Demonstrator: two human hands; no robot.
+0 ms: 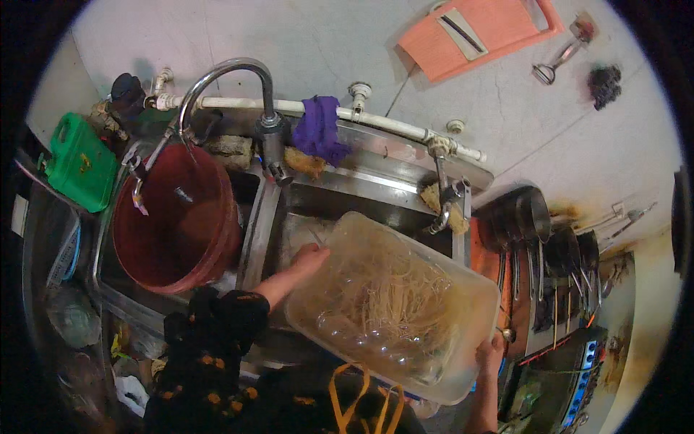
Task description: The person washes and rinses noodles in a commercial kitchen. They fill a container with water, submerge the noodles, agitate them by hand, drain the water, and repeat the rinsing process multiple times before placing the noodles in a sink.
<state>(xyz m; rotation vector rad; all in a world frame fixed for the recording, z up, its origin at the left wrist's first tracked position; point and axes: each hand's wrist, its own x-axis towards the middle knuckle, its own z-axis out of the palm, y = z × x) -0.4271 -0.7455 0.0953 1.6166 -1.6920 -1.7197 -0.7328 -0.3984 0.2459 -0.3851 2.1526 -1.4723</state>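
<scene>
A large translucent plastic tub (477,293) lies over the right sink basin, slightly turned. Inside are pale noodle-like strands (398,298) in bubbly liquid. At the tub's left rim is my left hand (311,258), holding a small knife-like metal tool (315,237) whose tip points up and left; its handle is hidden. My right hand (489,350) grips the tub's lower right edge, with its fingers partly hidden.
A red bucket (173,238) stands in the left basin under a tap (139,176). A tall curved faucet (233,65) rises between the basins, and another tap (447,203) is at the right. A purple cloth (320,127) hangs on the white pipe (390,122). Several pans (520,217) stand right.
</scene>
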